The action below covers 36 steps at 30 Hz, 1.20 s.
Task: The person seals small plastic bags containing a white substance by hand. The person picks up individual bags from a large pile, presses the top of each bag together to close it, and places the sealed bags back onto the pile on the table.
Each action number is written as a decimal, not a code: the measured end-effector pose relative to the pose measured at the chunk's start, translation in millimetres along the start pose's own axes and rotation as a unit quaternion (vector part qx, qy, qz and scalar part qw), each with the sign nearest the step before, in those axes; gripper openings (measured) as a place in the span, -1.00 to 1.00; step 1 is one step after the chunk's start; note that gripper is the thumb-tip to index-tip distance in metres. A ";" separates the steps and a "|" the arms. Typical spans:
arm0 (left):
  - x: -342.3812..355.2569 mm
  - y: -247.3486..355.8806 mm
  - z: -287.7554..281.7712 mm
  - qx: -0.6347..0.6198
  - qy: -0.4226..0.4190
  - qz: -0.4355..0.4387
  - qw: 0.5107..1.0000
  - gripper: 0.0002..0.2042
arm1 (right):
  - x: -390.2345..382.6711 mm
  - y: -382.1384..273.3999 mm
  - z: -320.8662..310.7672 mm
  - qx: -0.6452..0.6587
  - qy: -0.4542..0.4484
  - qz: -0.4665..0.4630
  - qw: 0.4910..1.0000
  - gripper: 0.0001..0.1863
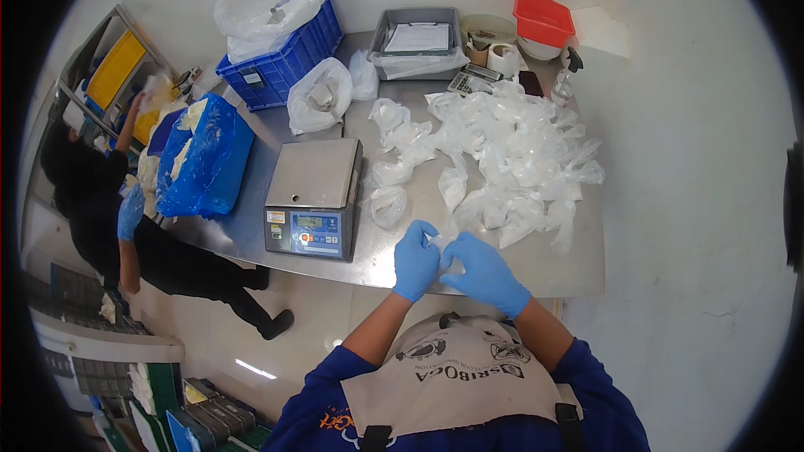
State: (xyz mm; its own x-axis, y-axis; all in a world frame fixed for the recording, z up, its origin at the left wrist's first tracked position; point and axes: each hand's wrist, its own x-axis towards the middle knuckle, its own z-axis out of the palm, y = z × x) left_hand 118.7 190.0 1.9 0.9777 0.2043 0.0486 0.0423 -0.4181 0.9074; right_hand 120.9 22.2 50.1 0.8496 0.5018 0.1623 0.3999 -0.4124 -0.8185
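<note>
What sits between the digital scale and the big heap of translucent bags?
A few loose translucent plastic bags, with some bare steel tabletop beside them; the head view shows this.

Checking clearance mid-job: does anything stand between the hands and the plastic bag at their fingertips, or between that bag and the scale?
The left hand and right hand both touch the plastic bag, nothing visible between. Toward the scale, a loose bag lies by its right side; nearer the table's front edge, nothing visible intervenes.
</note>
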 end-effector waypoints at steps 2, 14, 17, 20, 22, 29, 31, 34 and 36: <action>-5.4 16.8 -7.0 0.036 0.018 0.068 0.997 -0.73 | 2.0 5.3 2.7 -0.145 0.045 0.047 0.987 -0.74; 4.6 61.9 -35.0 -0.189 -0.126 0.166 0.960 -0.54 | 20.6 -34.0 -18.0 -0.287 0.062 -0.134 0.947 -0.83; 15.2 60.4 -50.7 -0.253 -0.214 0.143 0.933 -0.52 | 22.9 -39.4 -33.0 -0.214 0.104 -0.124 0.963 -0.82; 21.4 46.2 -64.5 -0.145 -0.273 0.116 0.944 -0.59 | 25.1 -44.2 -46.9 -0.160 0.097 -0.151 0.971 -0.78; 24.7 30.8 -64.9 -0.088 -0.282 0.115 0.948 -0.67 | 25.6 -39.3 -55.0 -0.163 0.062 -0.153 0.973 -0.78; 31.1 -10.6 -62.3 0.058 -0.200 0.264 0.942 -0.80 | 23.1 -47.9 -103.6 -0.063 0.187 -0.055 0.979 -0.82; 25.0 -28.4 -61.8 0.024 -0.191 0.217 0.957 -0.80 | 22.3 -57.8 -127.9 -0.017 0.224 -0.020 0.974 -0.81; 14.3 -47.7 -61.4 -0.028 -0.211 0.129 0.968 -0.76 | 20.1 -59.9 -135.7 0.031 0.247 0.003 0.968 -0.79; 13.2 -48.3 -62.1 -0.003 -0.234 0.102 0.967 -0.69 | 18.9 -62.5 -135.1 0.052 0.226 -0.004 0.973 -0.79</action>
State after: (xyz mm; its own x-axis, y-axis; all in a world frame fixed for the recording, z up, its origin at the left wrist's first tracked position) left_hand 116.8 267.9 -15.4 0.9515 -0.3058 0.0333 -0.1605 -0.4015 0.9017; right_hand 158.5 -45.3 178.8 0.9201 0.1093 0.3762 0.3909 -0.3185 -0.8636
